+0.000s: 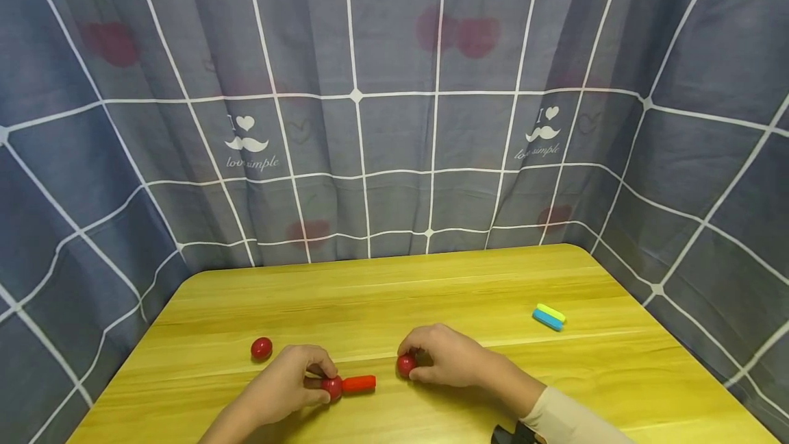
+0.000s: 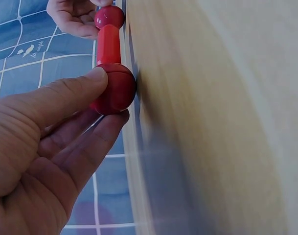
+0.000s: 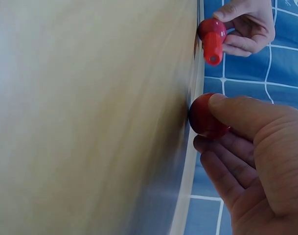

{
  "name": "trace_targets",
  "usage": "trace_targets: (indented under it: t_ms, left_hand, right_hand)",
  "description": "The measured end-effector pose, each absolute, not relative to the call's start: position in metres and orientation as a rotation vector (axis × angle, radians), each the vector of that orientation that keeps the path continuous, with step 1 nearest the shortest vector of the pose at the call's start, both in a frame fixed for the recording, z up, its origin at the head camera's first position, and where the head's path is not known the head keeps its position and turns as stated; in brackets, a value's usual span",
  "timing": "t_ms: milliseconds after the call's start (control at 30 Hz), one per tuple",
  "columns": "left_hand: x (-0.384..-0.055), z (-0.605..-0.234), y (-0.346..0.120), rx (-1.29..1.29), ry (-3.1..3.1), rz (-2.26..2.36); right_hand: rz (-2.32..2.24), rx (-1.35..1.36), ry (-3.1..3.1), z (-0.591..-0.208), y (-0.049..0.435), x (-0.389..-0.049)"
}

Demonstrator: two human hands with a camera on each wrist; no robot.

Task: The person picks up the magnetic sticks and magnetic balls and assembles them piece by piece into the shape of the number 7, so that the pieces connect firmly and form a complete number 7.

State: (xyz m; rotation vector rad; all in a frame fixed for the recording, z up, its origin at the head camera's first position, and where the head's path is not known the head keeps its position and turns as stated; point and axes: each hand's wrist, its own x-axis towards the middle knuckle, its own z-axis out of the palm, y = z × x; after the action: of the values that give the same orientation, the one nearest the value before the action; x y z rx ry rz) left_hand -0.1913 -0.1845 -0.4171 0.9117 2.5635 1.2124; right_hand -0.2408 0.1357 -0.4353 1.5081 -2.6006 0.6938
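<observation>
Low on the table, my left hand (image 1: 280, 384) pinches a glossy red ball (image 1: 335, 388) between thumb and fingers. A short bright-red rod (image 1: 359, 384) sticks out from that ball toward the right; in the right wrist view its free end shows a small dark hole. Across a gap, my right hand (image 1: 453, 356) pinches a second red ball (image 1: 405, 365), with the thumb on one side and fingers on the other. The rod's free end points roughly at this ball, apart from it in the head view. A third red ball (image 1: 261, 349) lies loose beyond my left hand.
Two short rods, one blue (image 1: 547, 320) and one yellow-green (image 1: 551, 312), lie side by side at the right of the wood-grain table (image 1: 382, 293). A grey-blue curtain (image 1: 394, 136) with white grid lines hangs behind and at both sides. A black object (image 1: 513, 434) shows by the right sleeve.
</observation>
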Motion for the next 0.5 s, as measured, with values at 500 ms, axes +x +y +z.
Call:
trace_targets:
  t_ms: [500]
  left_hand:
    - [-0.191,-0.416,-0.178,0.911,2.601,1.190]
  right_hand:
    - [0.685,1.552,-2.586,-0.433,0.120,-0.233]
